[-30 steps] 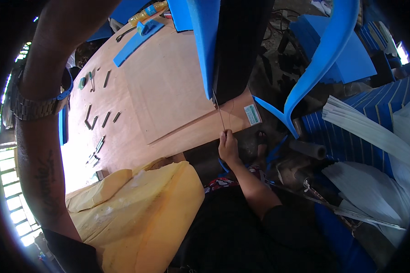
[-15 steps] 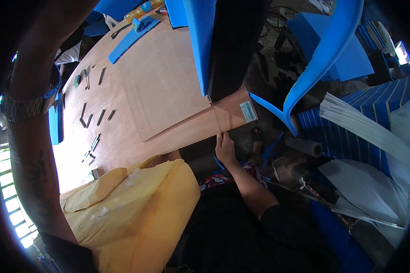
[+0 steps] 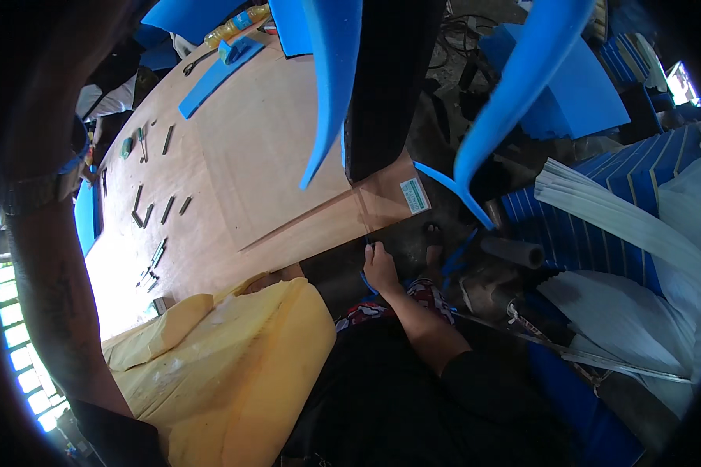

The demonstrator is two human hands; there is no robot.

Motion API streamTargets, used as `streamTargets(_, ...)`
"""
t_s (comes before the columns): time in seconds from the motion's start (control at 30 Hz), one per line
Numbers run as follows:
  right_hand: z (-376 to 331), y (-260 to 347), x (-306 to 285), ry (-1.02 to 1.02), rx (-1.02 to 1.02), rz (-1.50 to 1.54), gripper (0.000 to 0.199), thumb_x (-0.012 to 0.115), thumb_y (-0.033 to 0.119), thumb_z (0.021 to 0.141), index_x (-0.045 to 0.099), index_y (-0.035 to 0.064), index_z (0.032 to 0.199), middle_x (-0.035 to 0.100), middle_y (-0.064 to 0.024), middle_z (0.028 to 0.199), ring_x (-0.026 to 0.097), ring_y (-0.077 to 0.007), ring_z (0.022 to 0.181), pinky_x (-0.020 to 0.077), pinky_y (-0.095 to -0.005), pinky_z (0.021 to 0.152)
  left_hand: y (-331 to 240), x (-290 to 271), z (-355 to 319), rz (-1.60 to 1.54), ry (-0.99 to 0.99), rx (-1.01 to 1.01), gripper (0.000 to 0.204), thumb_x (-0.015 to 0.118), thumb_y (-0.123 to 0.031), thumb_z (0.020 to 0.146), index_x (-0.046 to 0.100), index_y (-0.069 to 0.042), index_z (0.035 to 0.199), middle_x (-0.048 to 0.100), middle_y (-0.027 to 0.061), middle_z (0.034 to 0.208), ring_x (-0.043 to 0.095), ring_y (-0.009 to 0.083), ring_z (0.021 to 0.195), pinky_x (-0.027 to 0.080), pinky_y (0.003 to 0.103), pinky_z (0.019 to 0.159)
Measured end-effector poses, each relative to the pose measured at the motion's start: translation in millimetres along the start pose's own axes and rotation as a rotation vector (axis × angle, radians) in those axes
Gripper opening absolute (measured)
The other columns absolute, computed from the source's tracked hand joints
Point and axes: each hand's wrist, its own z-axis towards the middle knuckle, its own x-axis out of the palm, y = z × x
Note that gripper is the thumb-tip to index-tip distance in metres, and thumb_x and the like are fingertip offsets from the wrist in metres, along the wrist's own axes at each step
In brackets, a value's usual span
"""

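My right hand (image 3: pixel 380 267), near the front edge of the table, is closed around the end of a thin, blade-like tool (image 3: pixel 363 214). Its slim shaft runs up toward the foot of a tall black block (image 3: pixel 389 86); I cannot make out its exact kind. Along the block's left side hangs a blue foam strip (image 3: pixel 336 86), its pointed lower end curling away. My left forearm (image 3: pixel 51 288), with a metal watch (image 3: pixel 35 194) on the wrist, reaches up along the left side. The left hand itself lies beyond the picture.
A wooden table (image 3: pixel 280 132) carries short dark metal pieces, scissors (image 3: pixel 199 62) and a bottle (image 3: pixel 234 27). Yellow foam (image 3: pixel 241 373) leans at its near side. To the right are a curved blue foam offcut (image 3: pixel 514 86), striped blue stacks (image 3: pixel 623 202) and white sheets (image 3: pixel 623 311).
The blue strip's lower end has swung left, away from the black block. My right hand has drawn slightly nearer to me with the tool. The whole view has shifted a little.
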Motion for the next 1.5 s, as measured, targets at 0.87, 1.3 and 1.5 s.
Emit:
streamTargets(0.87,88,-222,-302,0.651,0.120,-1.091,0.038,0.046,0.029,0.077,0.066,0.0073,0.101,0.061,-0.0184,0.106,0.058,-0.0344,0.102,0.0459,-0.0426,0.088,-123,142,7,0.182,0.818,-0.148,0.015,0.056,-0.011,0.077,0.052,-0.002,0.089,0.052,0.0139,0.054,0.059,0.0345,0.059,0.047,0.047,0.054)
streamTargets(1.3,272,-97,-325,0.611,0.183,-1.134,0.037,0.057,0.026,0.077,0.063,0.0067,0.108,0.057,-0.0183,0.117,0.054,-0.0337,0.110,0.0449,-0.0417,0.090,-262,324,-431,-0.098,0.411,-1.376,0.033,0.057,-0.025,0.079,0.058,-0.003,0.103,0.063,0.0203,0.092,0.062,0.0357,0.083,0.049,0.044,0.068)
streamTargets(1.5,364,-109,-386,0.443,-0.036,-0.993,0.023,0.059,0.025,0.075,0.063,0.0018,0.076,0.062,-0.0194,0.077,0.062,-0.0282,0.069,0.0494,-0.0388,0.062,-264,386,-399,-0.420,0.290,-2.082,0.039,0.058,-0.028,0.080,0.055,-0.002,0.109,0.063,0.0194,0.095,0.062,0.0336,0.085,0.049,0.042,0.070)
